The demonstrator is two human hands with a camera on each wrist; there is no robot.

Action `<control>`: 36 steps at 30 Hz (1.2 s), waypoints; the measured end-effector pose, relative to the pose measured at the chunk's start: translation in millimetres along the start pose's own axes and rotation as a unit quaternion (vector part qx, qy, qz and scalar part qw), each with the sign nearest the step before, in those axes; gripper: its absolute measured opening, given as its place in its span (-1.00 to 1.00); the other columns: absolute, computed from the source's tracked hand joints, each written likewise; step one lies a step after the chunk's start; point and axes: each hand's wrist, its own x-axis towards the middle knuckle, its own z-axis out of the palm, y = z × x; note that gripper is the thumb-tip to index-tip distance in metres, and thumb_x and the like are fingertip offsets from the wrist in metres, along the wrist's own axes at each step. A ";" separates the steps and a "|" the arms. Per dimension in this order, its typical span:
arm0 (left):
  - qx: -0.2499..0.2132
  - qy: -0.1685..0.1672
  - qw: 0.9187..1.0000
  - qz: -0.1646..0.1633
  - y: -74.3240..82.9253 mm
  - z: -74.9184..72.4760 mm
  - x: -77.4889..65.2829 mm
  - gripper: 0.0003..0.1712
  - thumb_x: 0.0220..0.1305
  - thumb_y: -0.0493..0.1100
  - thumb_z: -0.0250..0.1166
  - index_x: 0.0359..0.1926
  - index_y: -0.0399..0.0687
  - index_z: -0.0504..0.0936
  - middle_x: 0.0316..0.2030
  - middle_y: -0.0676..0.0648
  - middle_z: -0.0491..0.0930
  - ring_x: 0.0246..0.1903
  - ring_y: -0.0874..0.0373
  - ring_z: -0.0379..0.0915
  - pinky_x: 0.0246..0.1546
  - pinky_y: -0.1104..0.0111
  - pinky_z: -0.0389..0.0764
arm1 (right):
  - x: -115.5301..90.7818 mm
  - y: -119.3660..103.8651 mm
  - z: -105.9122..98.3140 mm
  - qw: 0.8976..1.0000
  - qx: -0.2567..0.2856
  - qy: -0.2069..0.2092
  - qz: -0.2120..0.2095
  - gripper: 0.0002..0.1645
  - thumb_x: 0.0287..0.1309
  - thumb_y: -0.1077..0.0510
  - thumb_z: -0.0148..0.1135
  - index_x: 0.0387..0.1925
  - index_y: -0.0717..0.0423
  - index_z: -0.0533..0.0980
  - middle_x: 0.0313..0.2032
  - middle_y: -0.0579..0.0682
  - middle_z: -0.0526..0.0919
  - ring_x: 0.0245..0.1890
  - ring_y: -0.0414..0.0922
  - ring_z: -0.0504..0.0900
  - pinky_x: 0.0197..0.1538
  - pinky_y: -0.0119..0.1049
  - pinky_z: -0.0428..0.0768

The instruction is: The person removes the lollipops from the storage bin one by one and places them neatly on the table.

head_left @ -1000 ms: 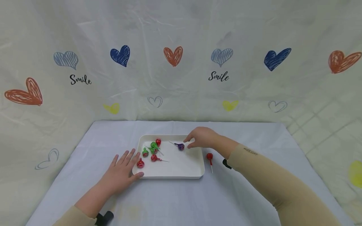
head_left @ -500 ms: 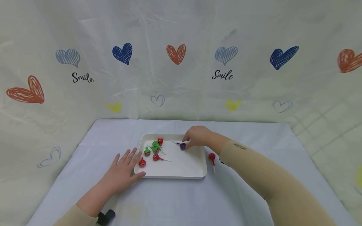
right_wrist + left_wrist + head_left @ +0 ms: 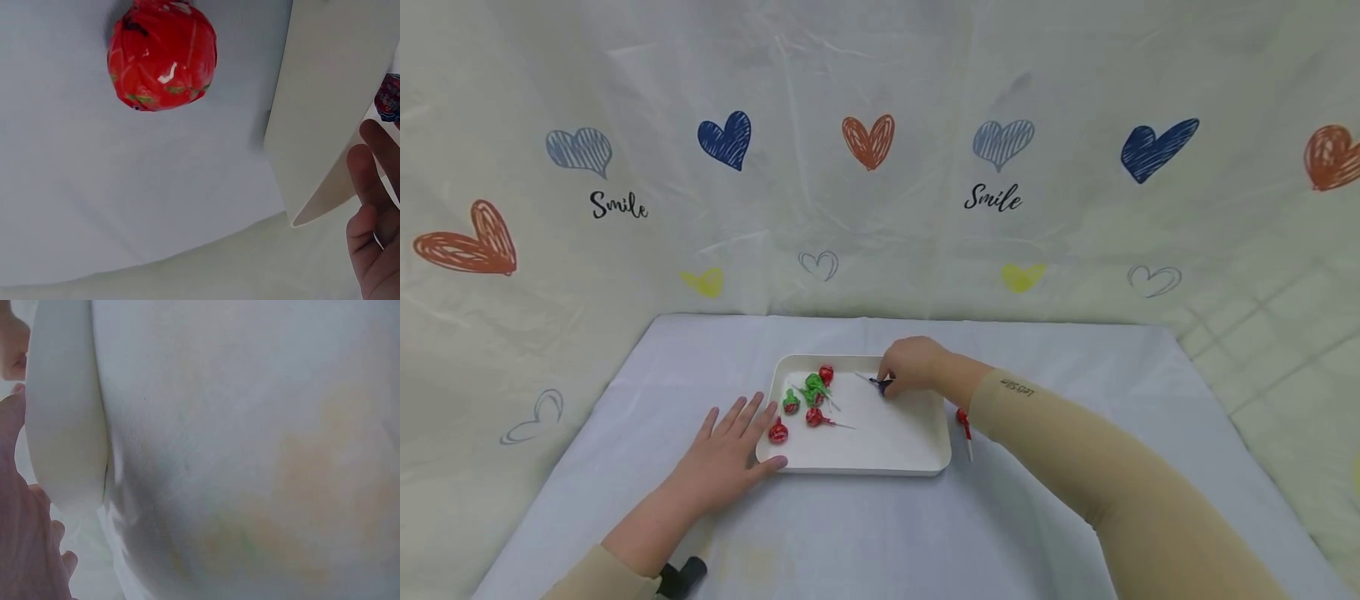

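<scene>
On a white tray (image 3: 865, 452), the right hand (image 3: 913, 363) pinches a purple lollipop (image 3: 882, 385)

Head view: The tray sits on a cloth-covered counter (image 3: 850, 533). The purple lollipop lies inside it, toward the far edge and right of centre, at the left end of the right hand. Thumb and forefinger appear clamped on its wrapped head, which they partly hide; the thin stick points away from the palm, leftward and slightly toward the far edge. The left hand (image 3: 718, 462) is well apart from it, palm down with fingers spread over the tray's left side and thumb at the near edge. Beside those fingers lies a loose group of red and green lollipops (image 3: 814, 384). One single red lollipop (image 3: 963, 418) lies on the counter, just outside the tray's right wall, partly covered by the right sleeve (image 3: 1000, 400).

Left wrist view: The tray's pale outer wall stands beside part of the left hand; no lollipop can be made out.

Right wrist view: The single red lollipop looms large outside the tray. At the right edge, a dark wrapped head shows just beyond bent fingers; the pinch itself is out of frame.
</scene>
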 end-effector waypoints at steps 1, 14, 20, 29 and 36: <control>0.001 -0.002 1.000 -0.001 0.0 0.3 -0.1 0.10 0.19 0.49 0.17 0.55 0.01 0.09 0.54 -0.18 -0.04 0.51 -0.23 -0.19 0.40 -0.27 -0.22 | 0.4 -0.3 0.6 1.000 0.000 0.001 -0.003 -0.71 0.14 -0.09 0.44 -0.08 -0.22 0.73 -0.32 -0.27 0.65 -0.28 -0.25 0.52 -0.07 -0.29 0.54; 0.000 -0.002 1.000 -0.001 3.5 -4.2 -1.7 0.08 0.20 0.48 0.16 0.55 0.00 0.10 0.54 -0.19 -0.03 0.50 -0.24 -0.18 0.40 -0.28 -0.21 | -9.3 -1.3 0.9 0.999 0.031 -0.039 -0.004 -0.74 0.18 0.00 0.42 -0.07 -0.29 0.73 -0.21 -0.31 0.69 -0.15 -0.25 0.53 0.10 -0.23 0.54; -0.004 -0.001 1.000 -0.001 2.8 -3.7 -1.7 0.07 0.21 0.45 0.18 0.55 -0.01 0.10 0.54 -0.20 -0.03 0.50 -0.25 -0.18 0.40 -0.28 -0.22 | -19.0 -0.7 3.2 0.997 0.053 -0.047 -0.030 -0.72 0.18 0.12 0.41 -0.12 -0.32 0.75 -0.16 -0.35 0.69 -0.06 -0.26 0.55 0.17 -0.24 0.49; -0.011 0.001 1.000 0.003 1.1 -1.9 -1.5 0.07 0.22 0.46 0.16 0.55 0.00 0.10 0.54 -0.20 -0.03 0.50 -0.25 -0.18 0.39 -0.29 -0.22 | -28.1 -3.8 11.3 0.995 0.067 -0.054 -0.050 -0.71 0.18 0.19 0.40 -0.20 -0.34 0.76 -0.18 -0.39 0.67 -0.07 -0.28 0.54 0.20 -0.25 0.49; -0.013 0.004 1.000 0.002 1.5 0.3 -1.0 0.10 0.19 0.50 0.15 0.55 0.00 0.11 0.54 -0.19 -0.03 0.50 -0.24 -0.18 0.39 -0.29 -0.22 | -35.2 -0.3 4.3 0.993 0.080 -0.041 -0.073 -0.69 0.19 0.19 0.39 -0.09 -0.27 0.74 -0.07 -0.34 0.67 0.07 -0.27 0.55 0.24 -0.25 0.48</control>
